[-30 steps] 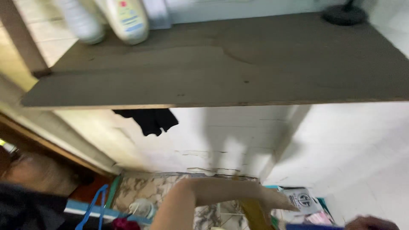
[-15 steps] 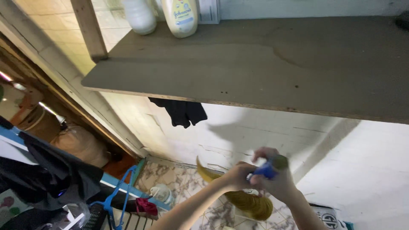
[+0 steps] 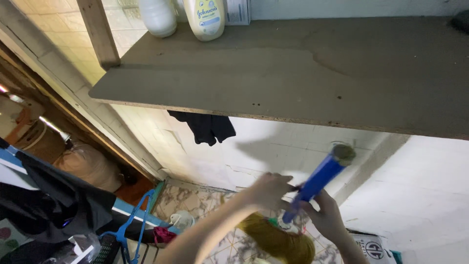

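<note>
Both of my hands hold a blue broom handle that slants up to the right, with its greyish end cap just under the wooden shelf. My left hand grips the handle from the left, its forearm coming in from the lower left. My right hand is closed around the lower part of the handle. The yellow bristles hang blurred below the hands.
On the shelf's back left stand a white bottle, a cream bottle and a small box. A black cloth hangs beneath. At lower left are dark clothes, a blue hanger and a brown sack.
The view has swung left and nearer the shelf. Both hands have closed on the blue handle and lifted it, and its tip now points up toward the shelf's underside.
</note>
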